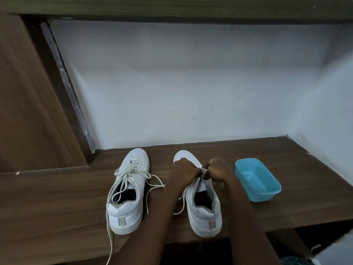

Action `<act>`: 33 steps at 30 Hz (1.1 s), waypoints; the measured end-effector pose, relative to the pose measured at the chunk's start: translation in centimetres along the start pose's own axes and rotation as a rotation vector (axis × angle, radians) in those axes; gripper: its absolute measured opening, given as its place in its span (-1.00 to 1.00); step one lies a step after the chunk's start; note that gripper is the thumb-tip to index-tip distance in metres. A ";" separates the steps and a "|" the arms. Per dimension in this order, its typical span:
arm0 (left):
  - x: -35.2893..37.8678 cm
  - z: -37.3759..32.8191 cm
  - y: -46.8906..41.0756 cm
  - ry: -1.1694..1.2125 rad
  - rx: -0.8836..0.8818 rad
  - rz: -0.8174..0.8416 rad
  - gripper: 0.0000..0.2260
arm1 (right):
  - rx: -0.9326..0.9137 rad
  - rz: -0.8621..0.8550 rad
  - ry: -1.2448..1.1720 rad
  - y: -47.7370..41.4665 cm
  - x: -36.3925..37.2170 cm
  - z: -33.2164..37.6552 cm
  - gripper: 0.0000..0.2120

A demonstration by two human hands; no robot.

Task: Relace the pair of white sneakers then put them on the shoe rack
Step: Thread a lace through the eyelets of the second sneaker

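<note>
Over the right sneaker (205,215), your left hand (184,170) and right hand (217,172) both pinch the lace (203,170), probably to feed an eyelet.

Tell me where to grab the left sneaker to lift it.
Grip the left sneaker by its heel collar, coming from above on the near side: the heel faces you and the mouth is open upward. Mind the lace trailing over the edge.

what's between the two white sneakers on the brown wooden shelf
Head view: loose off-white lace ends lie on the wooden shelf between the left white sneaker and the right white sneaker; the left forearm crosses above them.
</note>
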State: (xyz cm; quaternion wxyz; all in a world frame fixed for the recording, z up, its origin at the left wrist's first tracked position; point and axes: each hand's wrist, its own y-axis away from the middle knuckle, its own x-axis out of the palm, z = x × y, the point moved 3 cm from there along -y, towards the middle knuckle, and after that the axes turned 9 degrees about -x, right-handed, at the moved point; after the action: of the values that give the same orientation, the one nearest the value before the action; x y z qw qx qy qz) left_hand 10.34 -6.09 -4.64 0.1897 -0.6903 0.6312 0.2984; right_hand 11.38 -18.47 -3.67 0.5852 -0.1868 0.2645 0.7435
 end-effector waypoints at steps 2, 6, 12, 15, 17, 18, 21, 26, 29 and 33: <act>0.3 0.0 -0.1 -0.011 -0.020 -0.018 -0.64 | 0.030 -0.014 -0.029 0.0 0.0 0.0 -0.72; 0.6 -0.1 -0.1 -0.022 -0.043 -0.055 -0.63 | 0.046 -0.015 -0.064 -0.3 0.1 -0.1 -0.69; 0.6 -0.2 -0.3 -0.084 -0.058 -0.084 -0.64 | 0.049 -0.015 -0.132 -0.4 0.2 -0.3 -0.71; 0.6 0.0 -0.3 -0.096 -0.033 -0.067 -0.64 | 0.053 0.009 -0.220 -0.3 0.1 -0.6 -0.75; 0.7 0.1 -0.5 -0.102 -0.019 -0.039 -0.71 | 0.058 0.037 -0.295 -0.3 0.1 -0.7 -0.78; 0.7 0.1 -0.5 -0.105 -0.014 -0.031 -0.73 | 0.062 0.059 -0.338 -0.2 0.2 -0.8 -0.83; 0.7 0.2 -0.5 -0.088 -0.003 -0.036 -0.61 | 0.084 0.110 -0.491 -0.2 0.1 -1.2 -0.87; 0.2 0.7 -0.6 -0.030 -0.012 -0.073 -0.60 | 0.148 0.013 -0.445 -0.3 0.4 -1.2 -0.75; 0.0 1.0 -0.6 0.005 -0.029 -0.050 -0.72 | 0.166 -0.039 -0.340 -0.8 0.9 -1.2 -0.80; -0.3 1.3 -0.6 0.074 -0.035 -0.036 -0.81 | 0.215 -0.016 -0.412 -1.1 1.5 -1.6 -0.64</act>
State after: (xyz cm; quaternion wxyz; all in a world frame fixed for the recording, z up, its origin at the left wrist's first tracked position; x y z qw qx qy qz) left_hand 10.73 -4.99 -5.47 0.1597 -0.7155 0.6198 0.2801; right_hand 12.06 -18.10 -6.05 0.6492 0.0301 0.2155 0.7288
